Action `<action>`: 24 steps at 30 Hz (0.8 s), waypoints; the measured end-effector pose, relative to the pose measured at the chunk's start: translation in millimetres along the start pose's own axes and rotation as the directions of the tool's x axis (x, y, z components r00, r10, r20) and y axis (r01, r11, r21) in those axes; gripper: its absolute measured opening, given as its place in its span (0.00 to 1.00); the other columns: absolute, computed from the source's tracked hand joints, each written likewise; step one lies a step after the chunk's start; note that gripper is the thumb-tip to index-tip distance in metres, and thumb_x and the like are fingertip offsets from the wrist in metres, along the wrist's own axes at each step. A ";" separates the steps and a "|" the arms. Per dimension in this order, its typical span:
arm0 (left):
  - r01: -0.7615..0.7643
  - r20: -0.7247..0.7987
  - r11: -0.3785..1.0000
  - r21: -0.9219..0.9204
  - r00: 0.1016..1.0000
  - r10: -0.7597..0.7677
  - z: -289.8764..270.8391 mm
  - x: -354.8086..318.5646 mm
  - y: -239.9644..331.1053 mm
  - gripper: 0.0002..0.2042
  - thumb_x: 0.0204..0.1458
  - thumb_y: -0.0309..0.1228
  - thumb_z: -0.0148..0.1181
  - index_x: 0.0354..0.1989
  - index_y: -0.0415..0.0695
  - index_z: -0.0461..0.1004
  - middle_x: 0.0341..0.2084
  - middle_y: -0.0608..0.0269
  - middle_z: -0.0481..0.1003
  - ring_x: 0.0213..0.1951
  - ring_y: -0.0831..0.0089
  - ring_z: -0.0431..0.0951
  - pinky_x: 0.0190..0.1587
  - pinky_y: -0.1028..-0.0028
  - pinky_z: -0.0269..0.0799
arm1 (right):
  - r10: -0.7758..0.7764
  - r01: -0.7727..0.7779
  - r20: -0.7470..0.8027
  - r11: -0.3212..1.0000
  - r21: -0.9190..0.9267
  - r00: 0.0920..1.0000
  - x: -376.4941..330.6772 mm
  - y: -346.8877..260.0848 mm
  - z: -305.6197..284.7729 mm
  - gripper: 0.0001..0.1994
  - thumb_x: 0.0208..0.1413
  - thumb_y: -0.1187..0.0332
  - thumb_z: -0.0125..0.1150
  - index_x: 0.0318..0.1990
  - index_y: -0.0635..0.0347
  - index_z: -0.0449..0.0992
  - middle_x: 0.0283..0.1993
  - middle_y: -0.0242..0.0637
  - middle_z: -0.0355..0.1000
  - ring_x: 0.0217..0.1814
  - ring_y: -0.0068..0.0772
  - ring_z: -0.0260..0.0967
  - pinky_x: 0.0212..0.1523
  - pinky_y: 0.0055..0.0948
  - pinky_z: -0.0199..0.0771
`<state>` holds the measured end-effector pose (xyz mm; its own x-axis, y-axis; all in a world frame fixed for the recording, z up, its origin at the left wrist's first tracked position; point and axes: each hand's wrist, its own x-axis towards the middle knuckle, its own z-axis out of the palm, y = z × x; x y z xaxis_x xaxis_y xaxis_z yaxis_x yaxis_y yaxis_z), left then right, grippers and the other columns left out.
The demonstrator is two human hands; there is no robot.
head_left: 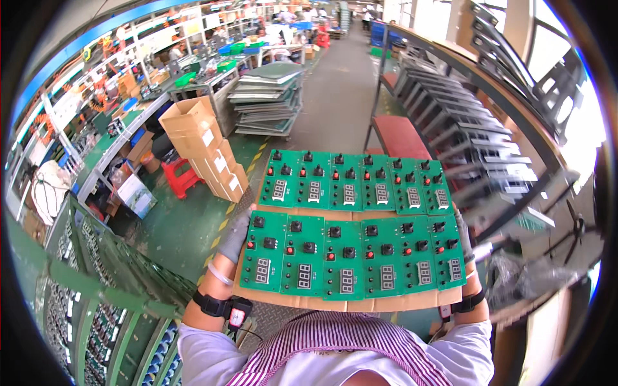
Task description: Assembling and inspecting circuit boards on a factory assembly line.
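Twelve green circuit boards (355, 229) lie in two rows on a cardboard sheet (360, 305), before the person's body. The left hand (237, 235) and the right hand (461, 230) hold this sheet by opposite sides. Beyond is a grey floor (329, 96); cartons (209, 157) and a red stool (180, 179) stand at left, grey parts (460, 119) at right.

Circuit boards (353, 234) in two rows lie on cardboard (386, 304), right of cartons (212, 157).
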<state>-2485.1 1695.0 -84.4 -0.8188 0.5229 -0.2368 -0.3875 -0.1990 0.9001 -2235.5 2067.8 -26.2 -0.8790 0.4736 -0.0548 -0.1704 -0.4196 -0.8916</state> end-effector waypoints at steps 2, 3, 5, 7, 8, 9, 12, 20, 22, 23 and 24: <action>-0.053 -0.032 0.999 0.009 0.998 0.053 -8.2 43.4 8.3 0.20 0.56 0.46 0.47 0.39 0.39 0.72 0.29 0.64 0.74 0.28 0.80 0.73 0.31 0.78 0.72 | 0.004 -0.004 0.050 1.000 -0.005 0.999 79.5 -4.5 42.5 0.22 0.60 0.55 0.43 0.55 0.58 0.64 0.51 0.36 0.68 0.48 0.30 0.67 0.47 0.29 0.69; -0.075 -0.129 0.996 0.038 0.988 0.080 -35.3 48.7 4.1 0.20 0.56 0.46 0.47 0.39 0.39 0.72 0.29 0.64 0.74 0.28 0.80 0.73 0.31 0.78 0.72 | 0.068 -0.070 0.124 0.997 0.009 0.990 127.5 16.0 63.7 0.22 0.60 0.55 0.43 0.55 0.58 0.64 0.51 0.36 0.68 0.48 0.30 0.67 0.48 0.29 0.69; -0.102 -0.075 0.992 -0.075 0.992 0.097 -54.3 74.5 2.8 0.20 0.56 0.45 0.46 0.39 0.38 0.72 0.29 0.65 0.74 0.28 0.80 0.73 0.31 0.78 0.72 | 0.093 -0.094 0.133 0.996 0.002 0.987 154.9 18.4 78.9 0.22 0.60 0.55 0.43 0.55 0.58 0.64 0.51 0.37 0.68 0.48 0.30 0.67 0.48 0.29 0.69; -0.097 -0.098 0.972 -0.216 0.992 0.077 -53.6 90.1 19.5 0.20 0.56 0.44 0.47 0.41 0.38 0.72 0.29 0.65 0.74 0.28 0.80 0.73 0.30 0.78 0.72 | 0.146 -0.146 0.188 0.989 -0.012 0.971 204.0 19.2 86.0 0.22 0.60 0.55 0.43 0.55 0.59 0.64 0.51 0.37 0.68 0.48 0.30 0.67 0.48 0.29 0.69; -0.112 -0.153 0.968 -0.226 0.985 0.078 -57.0 97.9 25.5 0.20 0.56 0.44 0.47 0.41 0.38 0.72 0.29 0.65 0.74 0.28 0.80 0.73 0.30 0.78 0.72 | 0.186 -0.187 0.224 0.982 -0.020 0.957 232.7 26.3 90.5 0.22 0.60 0.55 0.43 0.55 0.59 0.64 0.51 0.37 0.68 0.48 0.30 0.67 0.48 0.29 0.69; -0.112 -0.226 0.977 -0.182 0.972 0.069 -60.2 114.2 31.2 0.19 0.56 0.44 0.47 0.41 0.38 0.72 0.29 0.65 0.74 0.27 0.80 0.73 0.30 0.78 0.72 | 0.214 -0.212 0.241 0.977 -0.035 0.947 256.7 32.3 93.6 0.22 0.60 0.55 0.43 0.55 0.59 0.64 0.51 0.37 0.68 0.48 0.30 0.67 0.48 0.29 0.69; -0.089 -0.307 0.979 -0.185 0.951 0.028 -62.1 159.7 56.6 0.18 0.56 0.43 0.48 0.41 0.38 0.72 0.29 0.65 0.74 0.27 0.79 0.73 0.30 0.78 0.72 | 0.262 -0.258 0.255 0.965 -0.053 0.931 320.3 36.9 90.2 0.22 0.60 0.55 0.43 0.55 0.59 0.64 0.51 0.37 0.68 0.48 0.30 0.67 0.48 0.29 0.69; -0.127 -0.204 0.963 -0.237 0.976 0.078 -94.6 371.3 89.4 0.17 0.56 0.40 0.48 0.43 0.37 0.70 0.31 0.65 0.74 0.30 0.80 0.73 0.32 0.80 0.71 | 0.320 -0.315 0.265 0.947 -0.063 0.910 513.7 70.5 87.8 0.22 0.60 0.55 0.43 0.55 0.59 0.64 0.51 0.37 0.68 0.48 0.31 0.67 0.48 0.29 0.69; -0.102 -0.162 0.980 -0.173 0.984 0.074 -105.1 429.2 104.4 0.17 0.57 0.40 0.48 0.43 0.37 0.70 0.31 0.64 0.74 0.30 0.80 0.73 0.32 0.80 0.71 | 0.325 -0.320 0.247 0.945 -0.058 0.913 555.4 71.2 101.2 0.22 0.60 0.55 0.43 0.55 0.59 0.64 0.51 0.37 0.68 0.48 0.31 0.67 0.48 0.29 0.69; -0.086 -0.127 0.991 -0.101 0.989 0.073 -111.1 458.0 108.5 0.17 0.57 0.40 0.48 0.44 0.37 0.70 0.31 0.64 0.74 0.31 0.80 0.73 0.32 0.80 0.71 | 0.329 -0.326 0.241 0.944 -0.053 0.913 577.7 72.7 109.7 0.22 0.60 0.55 0.43 0.55 0.59 0.64 0.51 0.37 0.68 0.48 0.31 0.67 0.48 0.29 0.69; -0.118 -0.133 0.992 -0.052 0.985 0.111 -114.2 486.6 115.1 0.18 0.56 0.42 0.48 0.44 0.38 0.71 0.30 0.65 0.74 0.30 0.80 0.73 0.30 0.80 0.71 | 0.326 -0.325 0.231 0.945 -0.044 0.917 597.8 75.2 112.3 0.22 0.60 0.55 0.43 0.55 0.59 0.64 0.51 0.38 0.68 0.48 0.31 0.67 0.48 0.29 0.69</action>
<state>-2976.5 1831.9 -137.8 -0.9055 0.3832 -0.1822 -0.3094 -0.3023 0.9016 -2823.7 2232.4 -75.6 -0.9641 0.1188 -0.2375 0.1444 -0.5159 -0.8444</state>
